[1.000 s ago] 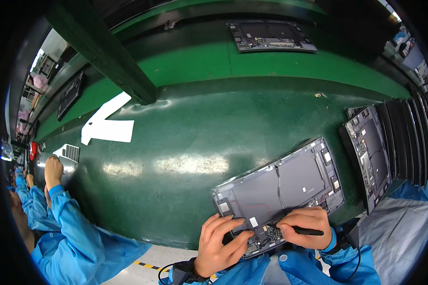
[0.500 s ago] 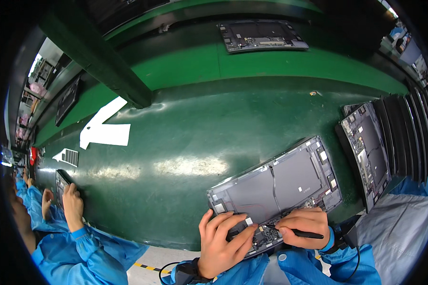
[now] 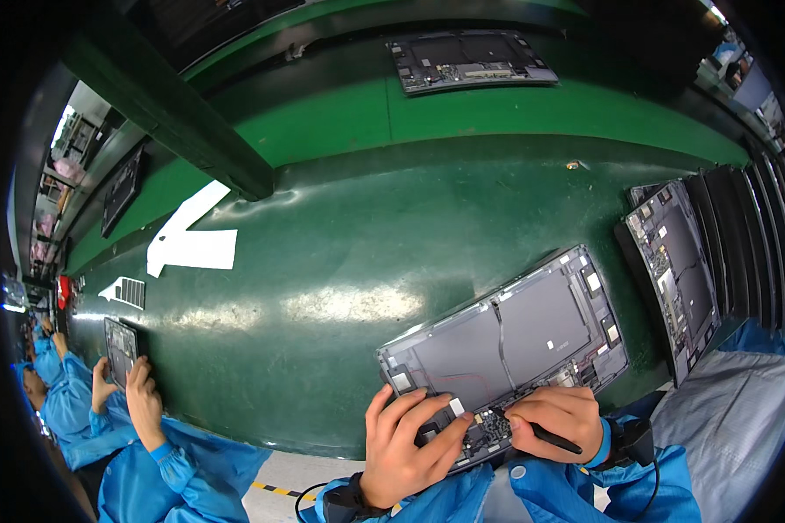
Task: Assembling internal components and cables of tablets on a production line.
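An opened grey laptop or tablet chassis (image 3: 532,336) lies tilted on the green bench, with a large flat battery, a dark ribbon cable and a circuit board (image 3: 490,429) along its near edge. Spread over the near left corner, my left hand (image 3: 410,440) rests its fingers on the chassis, the index fingertip beside a small white sticker (image 3: 456,406). My right hand (image 3: 556,420) is closed round a slim black pen-like tool (image 3: 554,438), whose back end sticks out below the fingers. Its tip points at the circuit board; contact cannot be made out.
Another opened chassis (image 3: 676,279) leans against a row of dark panels (image 3: 741,244) at right. One more opened chassis (image 3: 471,65) lies on the far green ledge. White sheets (image 3: 196,247) lie left, near a green post (image 3: 174,113). A co-worker's hands (image 3: 139,392) hold a device at far left.
My right hand has shifted slightly, and the tool's back end points lower. My left hand stays put. At far left, the co-worker has raised the device and turned its face into view.
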Demonstrator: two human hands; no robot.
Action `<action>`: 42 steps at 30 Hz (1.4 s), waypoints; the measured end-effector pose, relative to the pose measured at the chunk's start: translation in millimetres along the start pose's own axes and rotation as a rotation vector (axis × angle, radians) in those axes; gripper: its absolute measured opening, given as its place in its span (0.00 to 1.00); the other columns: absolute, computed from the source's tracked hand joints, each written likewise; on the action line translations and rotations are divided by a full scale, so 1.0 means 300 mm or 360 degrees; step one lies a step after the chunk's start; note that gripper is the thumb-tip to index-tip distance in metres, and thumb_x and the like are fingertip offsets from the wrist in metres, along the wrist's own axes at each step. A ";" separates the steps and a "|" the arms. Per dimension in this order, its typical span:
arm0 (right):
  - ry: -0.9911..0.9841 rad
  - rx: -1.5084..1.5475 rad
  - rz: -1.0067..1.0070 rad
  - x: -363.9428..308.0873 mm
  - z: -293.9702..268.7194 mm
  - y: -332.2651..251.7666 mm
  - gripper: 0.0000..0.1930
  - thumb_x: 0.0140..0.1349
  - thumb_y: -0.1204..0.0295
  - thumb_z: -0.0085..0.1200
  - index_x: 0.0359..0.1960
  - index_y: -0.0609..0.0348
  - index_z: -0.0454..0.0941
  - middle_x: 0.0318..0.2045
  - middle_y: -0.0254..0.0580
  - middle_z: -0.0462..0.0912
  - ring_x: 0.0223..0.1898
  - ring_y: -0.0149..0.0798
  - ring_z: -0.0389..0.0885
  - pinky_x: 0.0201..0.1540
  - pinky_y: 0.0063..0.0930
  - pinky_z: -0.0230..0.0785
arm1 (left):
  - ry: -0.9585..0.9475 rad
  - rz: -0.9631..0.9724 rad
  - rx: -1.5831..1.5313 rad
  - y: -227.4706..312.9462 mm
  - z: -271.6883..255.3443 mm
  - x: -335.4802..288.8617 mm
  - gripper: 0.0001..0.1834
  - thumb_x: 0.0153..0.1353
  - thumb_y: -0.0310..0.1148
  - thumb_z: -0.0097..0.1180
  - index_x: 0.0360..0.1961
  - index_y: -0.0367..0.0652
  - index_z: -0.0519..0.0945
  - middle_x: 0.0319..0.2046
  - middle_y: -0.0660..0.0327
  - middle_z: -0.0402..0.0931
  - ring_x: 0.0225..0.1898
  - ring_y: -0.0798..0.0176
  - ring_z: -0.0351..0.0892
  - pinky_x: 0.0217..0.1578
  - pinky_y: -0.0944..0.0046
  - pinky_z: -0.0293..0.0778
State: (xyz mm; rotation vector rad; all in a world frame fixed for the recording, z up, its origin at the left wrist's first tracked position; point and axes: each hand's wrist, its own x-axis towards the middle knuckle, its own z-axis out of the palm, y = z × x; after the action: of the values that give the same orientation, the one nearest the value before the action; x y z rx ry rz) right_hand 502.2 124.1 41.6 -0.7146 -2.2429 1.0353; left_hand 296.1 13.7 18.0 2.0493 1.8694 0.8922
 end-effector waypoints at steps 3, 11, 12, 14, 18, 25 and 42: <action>0.0028 -0.0053 -0.0024 0.002 0.005 -0.004 0.08 0.50 0.79 0.65 0.32 0.65 0.81 0.28 0.46 0.85 0.26 0.46 0.85 0.31 0.32 0.80 | 0.0003 -0.0002 -0.0018 -0.003 -0.005 -0.009 0.16 0.45 0.31 0.68 0.39 0.58 0.90 0.48 0.61 0.77 0.55 0.50 0.73 0.63 0.40 0.62; -0.0020 0.0209 0.0020 0.016 -0.011 -0.003 0.08 0.53 0.78 0.66 0.34 0.66 0.83 0.28 0.47 0.85 0.26 0.44 0.86 0.30 0.30 0.78 | 0.0150 -0.0019 -0.0137 -0.045 -0.002 -0.098 0.16 0.44 0.30 0.70 0.39 0.52 0.90 0.48 0.56 0.76 0.56 0.45 0.75 0.60 0.40 0.69; -0.0056 0.0249 0.0056 0.026 -0.007 -0.009 0.07 0.54 0.78 0.66 0.34 0.66 0.83 0.28 0.47 0.85 0.26 0.44 0.86 0.30 0.29 0.78 | 0.0134 -0.0018 -0.0138 -0.047 -0.004 -0.097 0.16 0.44 0.30 0.70 0.38 0.52 0.90 0.48 0.56 0.76 0.56 0.45 0.75 0.59 0.40 0.70; -0.0084 0.0302 0.0121 0.042 0.008 -0.022 0.07 0.54 0.78 0.66 0.34 0.66 0.83 0.28 0.47 0.85 0.26 0.43 0.86 0.30 0.29 0.78 | 0.0121 -0.0022 -0.0134 -0.049 -0.008 -0.095 0.16 0.44 0.30 0.71 0.38 0.52 0.89 0.48 0.56 0.76 0.56 0.45 0.74 0.59 0.41 0.70; -0.0137 0.0358 0.0203 0.059 0.031 -0.021 0.07 0.54 0.79 0.66 0.34 0.66 0.83 0.28 0.47 0.85 0.26 0.42 0.86 0.30 0.29 0.77 | 0.0132 -0.0003 -0.0121 -0.048 -0.017 -0.081 0.15 0.44 0.30 0.70 0.36 0.53 0.90 0.47 0.56 0.76 0.56 0.45 0.74 0.58 0.42 0.72; -0.0141 0.0438 0.0182 0.067 0.055 -0.022 0.07 0.54 0.79 0.66 0.33 0.66 0.83 0.27 0.47 0.85 0.26 0.43 0.86 0.29 0.29 0.77 | 0.0145 -0.0011 -0.0168 -0.053 -0.018 -0.092 0.16 0.44 0.29 0.70 0.38 0.53 0.89 0.46 0.58 0.77 0.55 0.47 0.75 0.55 0.47 0.77; -0.0201 0.0405 0.0063 0.078 0.079 -0.013 0.07 0.54 0.78 0.66 0.34 0.64 0.83 0.24 0.45 0.83 0.23 0.44 0.84 0.28 0.29 0.77 | -0.0089 0.0409 0.0073 -0.117 -0.082 -0.019 0.11 0.53 0.39 0.66 0.39 0.56 0.86 0.48 0.65 0.78 0.53 0.57 0.77 0.57 0.52 0.76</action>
State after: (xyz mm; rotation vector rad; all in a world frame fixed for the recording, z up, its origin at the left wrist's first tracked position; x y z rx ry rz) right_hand 468.7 125.6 38.0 -0.5993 -2.1540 1.3897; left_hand 253.3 8.2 16.5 2.3554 1.6379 0.8458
